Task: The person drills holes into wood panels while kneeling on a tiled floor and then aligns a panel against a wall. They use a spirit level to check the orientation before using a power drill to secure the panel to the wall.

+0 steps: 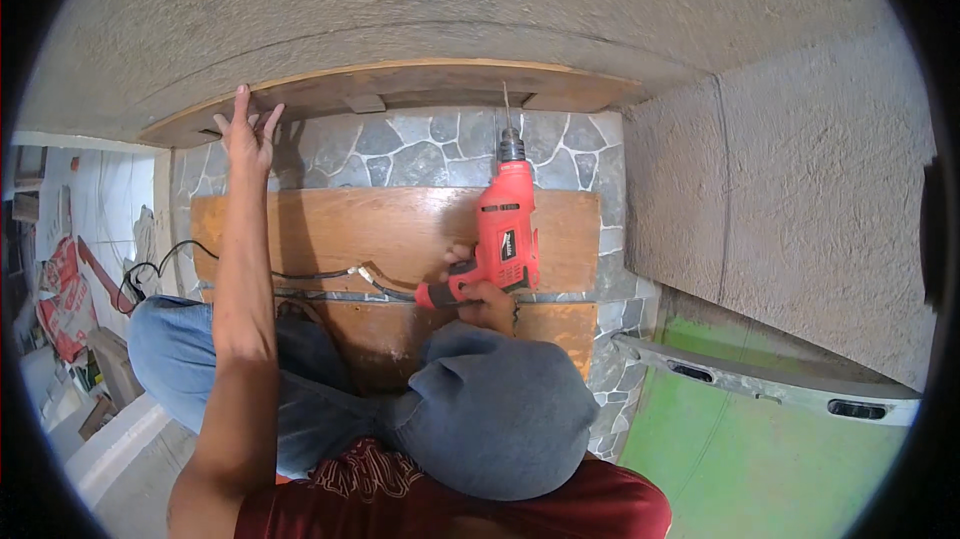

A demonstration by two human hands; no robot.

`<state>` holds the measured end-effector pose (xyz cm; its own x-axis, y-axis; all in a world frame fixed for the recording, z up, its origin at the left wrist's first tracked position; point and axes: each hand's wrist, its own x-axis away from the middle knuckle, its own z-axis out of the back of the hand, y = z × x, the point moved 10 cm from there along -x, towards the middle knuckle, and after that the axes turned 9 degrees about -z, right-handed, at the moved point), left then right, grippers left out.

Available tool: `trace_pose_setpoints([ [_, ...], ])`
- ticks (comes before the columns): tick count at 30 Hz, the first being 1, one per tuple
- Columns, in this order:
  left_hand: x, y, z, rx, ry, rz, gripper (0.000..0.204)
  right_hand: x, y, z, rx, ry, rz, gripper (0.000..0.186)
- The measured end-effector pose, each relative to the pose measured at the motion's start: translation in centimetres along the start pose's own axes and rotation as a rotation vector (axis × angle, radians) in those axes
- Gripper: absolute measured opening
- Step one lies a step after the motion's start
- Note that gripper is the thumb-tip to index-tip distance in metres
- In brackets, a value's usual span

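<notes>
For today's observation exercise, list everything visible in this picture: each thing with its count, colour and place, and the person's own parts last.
Power drill: one, red and black, centre, bit pointing up at the board.
Wooden board: one, tan, under the rough grey wall, top centre.
Wooden shelves: two, brown, against the stone-pattern wall.
Cable: one, black, running left from the drill.
Spirit level: one, grey, lower right on the green surface.
Left hand: pressed flat against the wooden board.
Right hand: gripping the drill's handle.
</notes>
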<state>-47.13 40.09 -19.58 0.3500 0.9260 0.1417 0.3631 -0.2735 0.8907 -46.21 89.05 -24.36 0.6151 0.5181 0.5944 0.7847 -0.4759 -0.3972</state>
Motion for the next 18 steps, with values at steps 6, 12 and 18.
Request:
trace_pose_setpoints([
  [6,-0.2,-0.2,0.3,-0.007,-0.008,0.007,0.135,0.3,-0.5,-2.7,-0.096,-0.096,-0.024,0.068],
  [12,0.2,0.0,0.0,-0.028,0.006,0.007,0.134,-0.2,-0.7,-2.6,-0.095,-0.101,0.038,0.068],
  [18,0.1,-0.1,0.3,-0.025,0.008,0.004,0.134,-0.5,-0.7,-2.1,-0.100,-0.089,0.080,0.064],
])
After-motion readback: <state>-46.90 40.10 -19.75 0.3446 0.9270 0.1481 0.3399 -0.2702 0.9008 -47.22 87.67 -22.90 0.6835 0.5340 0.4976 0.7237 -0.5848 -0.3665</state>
